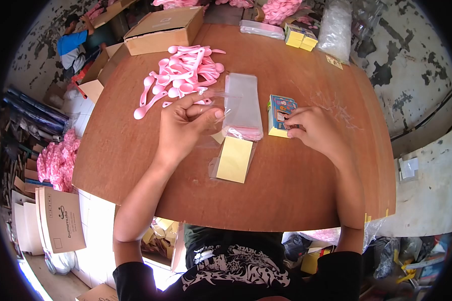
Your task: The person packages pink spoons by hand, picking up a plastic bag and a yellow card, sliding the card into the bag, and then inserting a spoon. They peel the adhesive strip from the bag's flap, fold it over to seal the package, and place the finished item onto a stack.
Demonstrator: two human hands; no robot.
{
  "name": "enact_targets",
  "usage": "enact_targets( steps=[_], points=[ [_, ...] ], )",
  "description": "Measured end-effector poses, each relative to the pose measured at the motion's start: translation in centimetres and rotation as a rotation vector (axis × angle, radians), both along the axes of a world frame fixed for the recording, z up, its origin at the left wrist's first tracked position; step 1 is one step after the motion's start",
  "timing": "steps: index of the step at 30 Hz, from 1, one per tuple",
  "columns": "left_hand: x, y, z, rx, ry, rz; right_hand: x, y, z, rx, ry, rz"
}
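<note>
Pinched in my left hand [191,123] is a clear plastic bag [221,103], held up over the table beside a stack of flat clear bags [245,103]. My right hand [314,128] has its fingertips on the stack of blue printed cards [281,111] with yellow sides. Below the bag stack lies a yellow card [234,159] in a clear sleeve. A heap of pink plastic spoons [183,72] is spread beyond my left hand.
The brown table [186,200] carries a closed cardboard box [164,30], more clear bags [261,29], yellow card packs [300,37] and a plastic roll [335,32] at its far edge. Another person [74,45] sits at the far left. Cardboard boxes [60,220] stand left.
</note>
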State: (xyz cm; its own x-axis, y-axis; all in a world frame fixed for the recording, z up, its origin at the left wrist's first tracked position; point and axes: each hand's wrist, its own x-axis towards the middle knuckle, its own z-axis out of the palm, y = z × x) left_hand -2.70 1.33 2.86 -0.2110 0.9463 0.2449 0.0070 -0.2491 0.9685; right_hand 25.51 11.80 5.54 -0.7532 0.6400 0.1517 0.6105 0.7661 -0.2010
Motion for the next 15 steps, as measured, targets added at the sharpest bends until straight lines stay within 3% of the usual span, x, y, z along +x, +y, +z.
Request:
enact_targets(
  steps=[2,5,7,11,13,14,15],
  points=[
    [0.2,0.0,0.1,-0.019,-0.008,-0.017,0.3,0.2,0.1,-0.005,0.064,0.025],
    [0.8,0.0,-0.1,-0.054,-0.041,-0.036,-0.4,-1.2,1.9,0.186,0.15,-0.162],
    [0.9,0.0,-0.4,-0.054,-0.003,-0.052,-1.6,-2.0,2.6,0.284,0.731,-0.171],
    [1.1,0.3,-1.3,-0.023,0.092,-0.069,-1.7,-2.3,2.8,0.394,0.762,-0.076],
    [1.4,0.1,-0.9,-0.047,0.076,-0.081,-1.3,-1.5,2.5,0.781,0.383,0.077],
    [1.5,0.0,-0.8,-0.051,0.057,-0.076,-1.0,-1.4,2.2,0.783,0.383,0.074],
    [1.6,0.0,-0.7,-0.054,0.039,-0.07,-0.7,-1.3,1.9,0.572,0.2,0.048]
  ],
)
